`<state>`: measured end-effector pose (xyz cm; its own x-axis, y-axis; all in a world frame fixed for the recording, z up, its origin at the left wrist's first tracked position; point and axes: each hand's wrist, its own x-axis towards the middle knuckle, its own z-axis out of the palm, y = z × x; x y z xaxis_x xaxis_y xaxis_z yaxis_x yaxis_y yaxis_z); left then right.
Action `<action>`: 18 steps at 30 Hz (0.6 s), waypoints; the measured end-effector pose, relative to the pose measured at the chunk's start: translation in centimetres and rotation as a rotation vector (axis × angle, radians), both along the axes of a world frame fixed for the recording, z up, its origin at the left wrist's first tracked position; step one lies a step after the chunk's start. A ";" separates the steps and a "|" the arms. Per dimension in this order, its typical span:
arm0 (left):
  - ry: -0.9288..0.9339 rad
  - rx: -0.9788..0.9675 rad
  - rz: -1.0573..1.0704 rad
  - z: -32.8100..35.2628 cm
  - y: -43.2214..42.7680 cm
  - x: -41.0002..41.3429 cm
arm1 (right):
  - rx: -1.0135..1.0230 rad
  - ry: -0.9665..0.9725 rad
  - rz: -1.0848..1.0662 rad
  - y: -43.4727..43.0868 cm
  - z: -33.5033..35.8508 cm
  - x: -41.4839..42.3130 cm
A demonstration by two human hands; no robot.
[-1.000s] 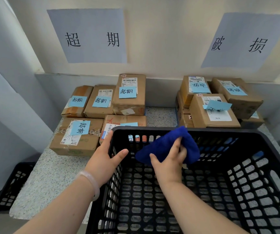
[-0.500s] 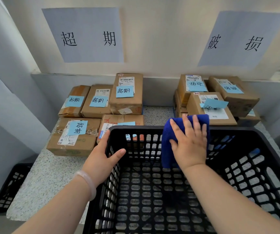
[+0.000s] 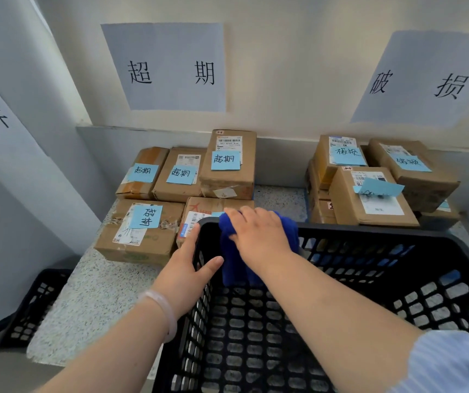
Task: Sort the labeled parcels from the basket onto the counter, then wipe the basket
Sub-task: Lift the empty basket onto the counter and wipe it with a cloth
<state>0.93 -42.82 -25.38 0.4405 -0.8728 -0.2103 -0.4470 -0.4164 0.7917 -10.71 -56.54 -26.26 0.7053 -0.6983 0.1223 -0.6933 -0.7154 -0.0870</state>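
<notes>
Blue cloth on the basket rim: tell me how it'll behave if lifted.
Likely floppy: the blue cloth drapes over the basket rim and hangs down inside. Probably light and soft, bunching under the right hand. Unlikely to slip; it looks fuzzy.

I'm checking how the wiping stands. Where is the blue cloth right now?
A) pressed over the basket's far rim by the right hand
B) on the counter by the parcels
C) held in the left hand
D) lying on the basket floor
A: the right hand presses the blue cloth over the far rim of the basket, near its left corner, while the left hand grips the side rim.
</notes>
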 end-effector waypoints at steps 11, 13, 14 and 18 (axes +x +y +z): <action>-0.026 0.022 0.047 0.4 0.2 -0.1 | 0.082 0.118 0.019 -3.8 1.6 -8.2; -0.041 0.041 0.052 0.6 0.4 -0.1 | 0.076 0.137 -0.005 -4.5 1.6 -10.6; -0.047 0.050 0.053 0.6 0.3 -0.2 | 0.078 0.138 -0.025 -4.9 1.7 -12.0; -0.076 0.063 0.064 1.0 0.2 -0.6 | 0.082 0.145 -0.116 -6.3 2.2 -17.6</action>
<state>0.30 -42.67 -24.34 0.5118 -0.8283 -0.2280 -0.4756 -0.4942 0.7277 -28.29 -62.81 -24.10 0.6253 -0.7796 -0.0350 -0.7804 -0.6244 -0.0346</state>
